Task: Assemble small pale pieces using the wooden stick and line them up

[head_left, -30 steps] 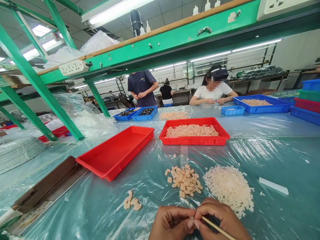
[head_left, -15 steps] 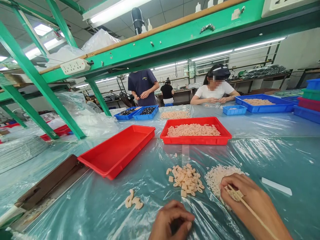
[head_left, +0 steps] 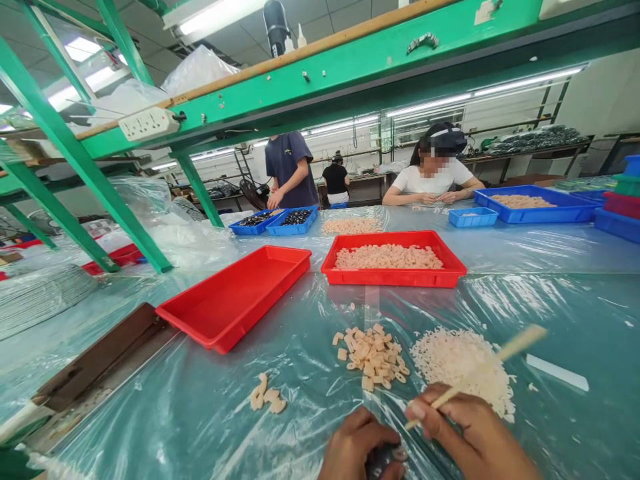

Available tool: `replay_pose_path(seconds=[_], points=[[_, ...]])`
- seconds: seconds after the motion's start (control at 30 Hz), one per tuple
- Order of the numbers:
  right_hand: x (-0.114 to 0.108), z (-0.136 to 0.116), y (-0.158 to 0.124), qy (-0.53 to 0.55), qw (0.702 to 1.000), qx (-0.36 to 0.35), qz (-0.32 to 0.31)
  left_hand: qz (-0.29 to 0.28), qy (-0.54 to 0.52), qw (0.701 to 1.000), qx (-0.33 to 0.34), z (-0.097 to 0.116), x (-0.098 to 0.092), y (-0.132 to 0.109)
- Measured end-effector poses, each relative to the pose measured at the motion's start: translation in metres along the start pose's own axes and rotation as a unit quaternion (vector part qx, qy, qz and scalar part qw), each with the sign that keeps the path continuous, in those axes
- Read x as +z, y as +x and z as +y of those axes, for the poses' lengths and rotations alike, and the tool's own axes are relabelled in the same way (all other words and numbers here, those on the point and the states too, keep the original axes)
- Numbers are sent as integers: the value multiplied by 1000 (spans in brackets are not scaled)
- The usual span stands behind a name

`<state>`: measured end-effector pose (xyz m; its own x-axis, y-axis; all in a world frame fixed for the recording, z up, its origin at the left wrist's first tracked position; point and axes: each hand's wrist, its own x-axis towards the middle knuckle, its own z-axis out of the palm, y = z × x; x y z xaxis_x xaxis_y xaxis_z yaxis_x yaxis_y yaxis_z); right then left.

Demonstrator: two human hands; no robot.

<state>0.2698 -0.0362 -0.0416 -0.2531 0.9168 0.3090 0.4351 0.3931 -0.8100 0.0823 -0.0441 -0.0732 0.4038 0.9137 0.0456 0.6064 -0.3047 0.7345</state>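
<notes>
My left hand [head_left: 357, 443] sits at the bottom edge of the view, curled around a small dark object [head_left: 383, 461] that it mostly hides. My right hand [head_left: 463, 427] pinches a thin wooden stick [head_left: 480, 360], which slants up and to the right across a white heap of small pieces [head_left: 463, 363]. Just left of that heap lies a loose pile of peach-coloured chunks [head_left: 370, 357]. A smaller group of similar pieces [head_left: 265, 397] rests further left. All of them lie on a clear plastic sheet [head_left: 310, 427] covering the table.
Ahead stand a red tray of peach pieces [head_left: 393, 260] and an unfilled red tray [head_left: 233, 297]. A brown tray [head_left: 100, 357] lies at left. Blue trays [head_left: 535, 205] line the far side, where two people [head_left: 433, 180] work. Green shelf beams [head_left: 300, 83] run overhead.
My right hand has moved back from over the white heap toward my left hand, and the stick now points up and right. My left hand has shifted slightly right.
</notes>
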Motion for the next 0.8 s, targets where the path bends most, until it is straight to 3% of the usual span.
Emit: replay_pose_path(seconds=[0.17, 0.37, 0.8], points=[[18, 3, -5, -37, 998, -30, -38, 1, 14, 1000, 9, 2, 0, 0], [23, 6, -6, -30, 999, 5, -40, 6, -1, 1000, 16, 0, 1, 1], [25, 7, -7, -125, 986, -90, -71, 8, -5, 1000, 14, 5, 2, -1]])
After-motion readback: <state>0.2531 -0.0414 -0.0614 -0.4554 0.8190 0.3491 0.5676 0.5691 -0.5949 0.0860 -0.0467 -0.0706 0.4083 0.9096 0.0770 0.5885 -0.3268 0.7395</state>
